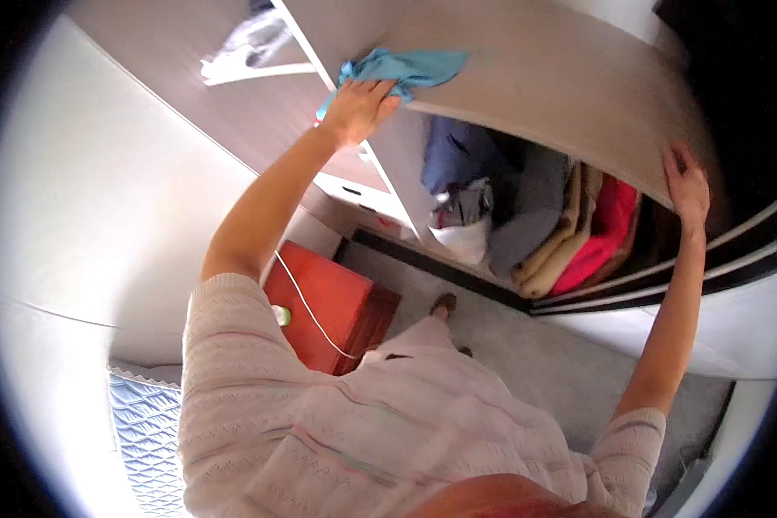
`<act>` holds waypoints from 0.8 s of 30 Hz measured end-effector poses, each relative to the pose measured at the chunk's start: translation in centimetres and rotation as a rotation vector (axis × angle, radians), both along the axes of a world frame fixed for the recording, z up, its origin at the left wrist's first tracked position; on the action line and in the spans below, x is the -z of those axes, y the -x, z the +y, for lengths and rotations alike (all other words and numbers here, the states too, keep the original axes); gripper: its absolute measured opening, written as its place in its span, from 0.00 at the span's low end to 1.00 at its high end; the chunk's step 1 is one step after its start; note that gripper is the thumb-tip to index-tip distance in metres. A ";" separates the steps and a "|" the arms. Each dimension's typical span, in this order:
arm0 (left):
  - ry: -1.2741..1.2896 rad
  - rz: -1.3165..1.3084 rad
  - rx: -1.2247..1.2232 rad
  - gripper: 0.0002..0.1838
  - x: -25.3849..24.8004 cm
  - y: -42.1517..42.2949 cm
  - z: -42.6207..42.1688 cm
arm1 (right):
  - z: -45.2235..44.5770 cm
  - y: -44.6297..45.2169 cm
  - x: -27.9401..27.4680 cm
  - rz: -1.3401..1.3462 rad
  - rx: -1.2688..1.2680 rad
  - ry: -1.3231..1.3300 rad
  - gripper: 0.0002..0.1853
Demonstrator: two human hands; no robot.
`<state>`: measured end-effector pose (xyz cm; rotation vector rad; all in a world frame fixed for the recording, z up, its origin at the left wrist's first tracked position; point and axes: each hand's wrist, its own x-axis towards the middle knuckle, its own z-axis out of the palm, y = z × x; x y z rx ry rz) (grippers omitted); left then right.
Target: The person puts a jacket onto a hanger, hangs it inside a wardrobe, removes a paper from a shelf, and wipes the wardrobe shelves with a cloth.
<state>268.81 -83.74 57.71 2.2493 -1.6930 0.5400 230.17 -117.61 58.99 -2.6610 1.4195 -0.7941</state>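
My left hand presses a crumpled blue cloth against the left end of a wood-toned shelf, by the upright panel. Its fingers lie bent over the cloth, which spreads out to the right. At the shelf's right end my right hand rests on the front edge, fingers apart, with nothing visible in it. Below the shelf, folded clothes stand in a compartment: dark blue, grey, tan and red.
A reddish-brown cabinet with a white cable across it and a small green-and-white item stands below left. A white drawer is beside the compartment. Sliding-door tracks run at the right. A blue quilted surface lies lower left.
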 end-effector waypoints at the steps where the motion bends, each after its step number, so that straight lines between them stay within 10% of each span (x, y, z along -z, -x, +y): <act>1: -0.031 0.109 -0.058 0.19 -0.7 -1.3 0.7 | -0.2 0.0 0.1 -0.007 0.022 -0.034 0.22; 5: 0.104 0.206 -0.209 0.15 -2.7 -1.1 -0.3 | 0.5 -0.2 -0.7 0.006 0.044 -0.019 0.20; 9: 0.486 0.169 -0.366 0.16 -15.0 0.5 0.0 | 0.1 -0.6 -0.7 -0.018 0.061 0.015 0.19; 14: 0.767 -0.901 -0.095 0.09 -33.5 -1.9 -0.9 | 1.0 -1.0 -2.0 -0.062 0.042 0.012 0.18; 16: 0.324 -0.956 -0.453 0.14 -36.1 -4.0 -1.5 | 1.3 -0.8 -1.8 -0.084 0.008 0.017 0.18; 20: 0.256 -1.232 -0.206 0.06 -33.4 -7.7 -0.6 | 0.1 -0.5 -0.9 -0.075 -0.001 0.039 0.18; 24: 0.067 -1.191 -0.099 0.10 -16.3 -8.8 1.8 | 1.2 -0.7 -1.6 -0.098 0.020 0.022 0.18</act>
